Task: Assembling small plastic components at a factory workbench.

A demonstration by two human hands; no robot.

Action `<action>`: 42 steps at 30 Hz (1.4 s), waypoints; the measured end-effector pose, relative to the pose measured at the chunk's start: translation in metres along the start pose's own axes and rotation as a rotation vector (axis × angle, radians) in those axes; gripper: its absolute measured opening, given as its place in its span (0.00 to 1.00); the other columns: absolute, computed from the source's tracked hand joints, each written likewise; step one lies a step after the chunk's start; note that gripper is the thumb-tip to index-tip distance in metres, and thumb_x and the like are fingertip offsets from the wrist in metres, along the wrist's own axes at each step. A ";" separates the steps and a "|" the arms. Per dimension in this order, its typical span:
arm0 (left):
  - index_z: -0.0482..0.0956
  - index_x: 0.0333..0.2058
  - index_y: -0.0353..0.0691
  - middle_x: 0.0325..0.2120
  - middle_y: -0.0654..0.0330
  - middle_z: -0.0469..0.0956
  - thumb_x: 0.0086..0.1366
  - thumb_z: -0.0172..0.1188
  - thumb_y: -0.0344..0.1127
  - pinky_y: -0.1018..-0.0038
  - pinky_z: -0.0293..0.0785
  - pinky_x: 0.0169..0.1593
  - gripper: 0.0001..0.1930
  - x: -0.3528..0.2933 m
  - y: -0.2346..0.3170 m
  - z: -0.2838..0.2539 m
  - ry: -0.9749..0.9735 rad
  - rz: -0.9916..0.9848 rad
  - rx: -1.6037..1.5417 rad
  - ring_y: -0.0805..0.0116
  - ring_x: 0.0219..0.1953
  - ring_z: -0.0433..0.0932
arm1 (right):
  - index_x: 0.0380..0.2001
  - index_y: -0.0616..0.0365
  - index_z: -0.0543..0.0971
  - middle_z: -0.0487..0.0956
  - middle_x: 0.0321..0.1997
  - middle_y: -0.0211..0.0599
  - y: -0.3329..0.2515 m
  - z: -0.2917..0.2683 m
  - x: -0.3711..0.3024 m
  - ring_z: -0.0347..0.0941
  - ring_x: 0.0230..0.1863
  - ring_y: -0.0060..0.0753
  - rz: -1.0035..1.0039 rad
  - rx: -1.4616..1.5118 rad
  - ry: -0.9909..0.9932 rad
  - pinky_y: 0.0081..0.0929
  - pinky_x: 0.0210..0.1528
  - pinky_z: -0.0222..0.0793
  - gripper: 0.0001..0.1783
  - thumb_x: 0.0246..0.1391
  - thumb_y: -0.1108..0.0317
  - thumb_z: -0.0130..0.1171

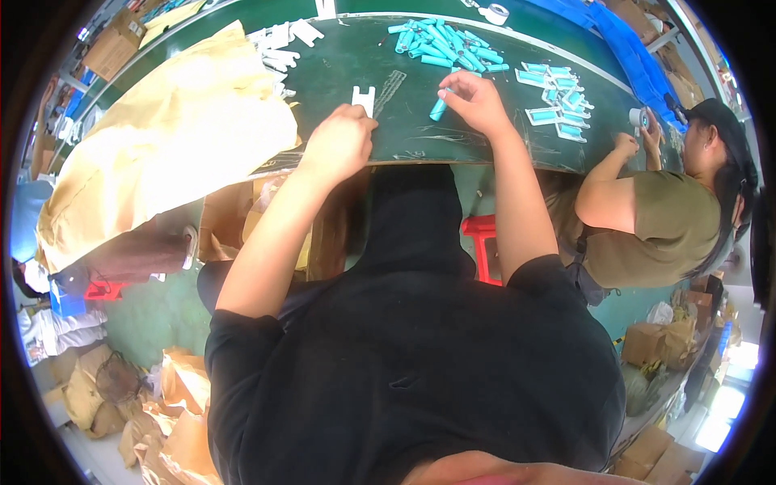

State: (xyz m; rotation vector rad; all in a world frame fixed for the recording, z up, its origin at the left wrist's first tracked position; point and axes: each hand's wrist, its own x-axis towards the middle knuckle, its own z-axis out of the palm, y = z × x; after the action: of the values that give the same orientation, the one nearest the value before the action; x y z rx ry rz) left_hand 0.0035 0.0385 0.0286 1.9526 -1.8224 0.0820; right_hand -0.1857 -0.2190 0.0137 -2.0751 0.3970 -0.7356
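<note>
My left hand (341, 139) is closed, its fingertips on the lower end of a white plastic holder (364, 99) with a notched far end. The holder lies close to the table's near side. To the right of it, my right hand (478, 99) pinches a teal battery cell (438, 109), which is tilted just above or against the tabletop; I cannot tell which. Beyond that hand lies a loose heap of teal battery cells (440, 42). Several white holders with teal cells in them (558, 97) are spread out to the right.
A large sheet of brown paper (174, 133) covers the table's left side, with loose white holders (279, 48) by its far edge. At the right, a co-worker (667, 194) holds a roll of tape (639, 117). A red stool (482, 246) stands below the dark green table (347, 61).
</note>
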 end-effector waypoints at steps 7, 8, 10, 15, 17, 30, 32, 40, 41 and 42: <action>0.86 0.45 0.30 0.51 0.52 0.84 0.63 0.66 0.29 0.58 0.80 0.59 0.13 -0.030 0.008 0.001 0.129 0.023 -0.106 0.48 0.55 0.82 | 0.39 0.58 0.89 0.86 0.28 0.35 -0.056 0.024 0.026 0.79 0.30 0.27 0.133 -0.423 -0.316 0.31 0.39 0.75 0.20 0.64 0.50 0.69; 0.86 0.43 0.29 0.50 0.51 0.85 0.65 0.64 0.28 0.58 0.80 0.58 0.11 -0.029 0.007 0.001 0.110 0.031 -0.085 0.48 0.54 0.82 | 0.41 0.58 0.88 0.85 0.28 0.34 -0.059 0.027 0.029 0.78 0.31 0.26 0.201 -0.600 -0.337 0.30 0.42 0.75 0.22 0.66 0.47 0.67; 0.86 0.42 0.29 0.49 0.51 0.85 0.65 0.63 0.27 0.58 0.81 0.57 0.10 -0.026 0.003 0.001 0.106 0.018 -0.092 0.48 0.52 0.83 | 0.42 0.58 0.89 0.86 0.29 0.37 -0.057 0.036 0.024 0.81 0.32 0.30 0.262 -0.467 -0.186 0.33 0.41 0.76 0.26 0.65 0.43 0.66; 0.86 0.36 0.29 0.43 0.48 0.87 0.61 0.59 0.22 0.59 0.82 0.52 0.08 -0.009 -0.016 -0.002 0.107 0.065 -0.154 0.45 0.44 0.85 | 0.46 0.59 0.88 0.87 0.35 0.36 -0.027 0.044 -0.009 0.78 0.25 0.34 -0.004 -0.219 0.149 0.34 0.39 0.78 0.19 0.61 0.55 0.72; 0.86 0.35 0.29 0.41 0.48 0.86 0.60 0.59 0.22 0.58 0.82 0.51 0.07 -0.005 -0.023 -0.004 0.054 0.053 -0.151 0.45 0.44 0.85 | 0.50 0.56 0.86 0.87 0.42 0.34 -0.024 0.043 -0.023 0.79 0.33 0.34 0.113 -0.151 0.059 0.34 0.46 0.78 0.19 0.57 0.62 0.74; 0.79 0.36 0.33 0.37 0.45 0.83 0.60 0.59 0.21 0.55 0.81 0.50 0.05 0.021 -0.004 -0.029 -0.229 0.000 0.083 0.42 0.45 0.84 | 0.60 0.55 0.82 0.86 0.51 0.36 -0.030 0.047 -0.034 0.78 0.56 0.43 -0.073 -0.229 0.044 0.41 0.63 0.74 0.28 0.57 0.62 0.73; 0.79 0.37 0.33 0.38 0.45 0.83 0.60 0.60 0.21 0.54 0.81 0.51 0.06 0.022 0.000 -0.036 -0.260 0.012 0.109 0.43 0.47 0.84 | 0.58 0.54 0.83 0.85 0.51 0.37 -0.027 0.045 -0.034 0.78 0.55 0.43 -0.132 -0.217 0.018 0.41 0.63 0.74 0.26 0.56 0.63 0.73; 0.82 0.42 0.32 0.48 0.53 0.82 0.59 0.65 0.23 0.60 0.80 0.61 0.11 0.030 -0.018 -0.025 -0.374 -0.040 0.117 0.53 0.60 0.78 | 0.55 0.53 0.85 0.85 0.51 0.36 -0.032 0.043 -0.031 0.78 0.54 0.43 -0.211 -0.221 -0.051 0.41 0.61 0.74 0.23 0.54 0.64 0.73; 0.82 0.42 0.32 0.48 0.53 0.82 0.59 0.65 0.23 0.60 0.80 0.61 0.11 0.031 -0.015 -0.028 -0.378 -0.037 0.116 0.53 0.60 0.78 | 0.55 0.53 0.85 0.85 0.51 0.37 -0.030 0.042 -0.031 0.78 0.54 0.43 -0.194 -0.199 -0.051 0.41 0.61 0.74 0.23 0.54 0.64 0.73; 0.82 0.42 0.32 0.48 0.53 0.81 0.60 0.65 0.23 0.60 0.80 0.61 0.11 0.030 -0.012 -0.031 -0.365 0.018 0.134 0.52 0.59 0.79 | 0.55 0.53 0.85 0.85 0.51 0.37 -0.029 0.042 -0.033 0.78 0.54 0.43 -0.189 -0.198 -0.049 0.41 0.61 0.74 0.23 0.54 0.64 0.73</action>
State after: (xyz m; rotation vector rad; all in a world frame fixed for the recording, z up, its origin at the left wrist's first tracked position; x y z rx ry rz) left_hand 0.0270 0.0218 0.0628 2.1553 -2.1102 -0.1623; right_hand -0.1843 -0.1592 0.0072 -2.3361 0.2566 -0.7812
